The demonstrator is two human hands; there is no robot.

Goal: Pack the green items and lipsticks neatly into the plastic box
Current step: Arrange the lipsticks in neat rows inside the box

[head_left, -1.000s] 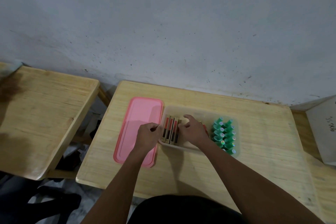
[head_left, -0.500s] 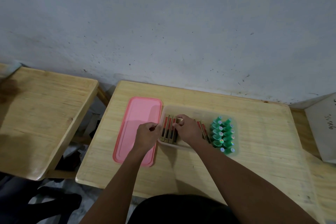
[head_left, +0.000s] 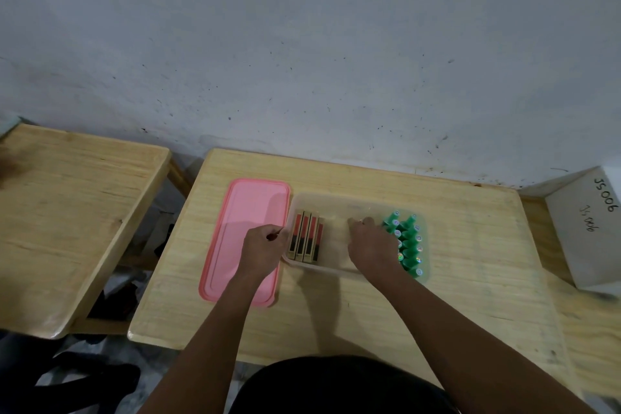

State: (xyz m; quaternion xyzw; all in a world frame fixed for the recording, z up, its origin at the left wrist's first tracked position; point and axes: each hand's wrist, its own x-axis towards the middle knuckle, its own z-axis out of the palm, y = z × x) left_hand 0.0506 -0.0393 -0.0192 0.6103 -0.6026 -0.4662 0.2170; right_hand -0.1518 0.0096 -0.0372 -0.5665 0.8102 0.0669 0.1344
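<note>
Lipsticks [head_left: 305,239] line the box's [head_left: 336,203] left end, green items [head_left: 410,245] its right — the curled left hand [head_left: 265,245] seems to steady the rim (grip unclear) while the right hand [head_left: 373,244] covers the middle, its hold hidden.

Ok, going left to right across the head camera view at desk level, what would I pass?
Neighbouring wooden desk → pink lid → lipsticks → right hand → green bottles → white box with handwriting.
</note>
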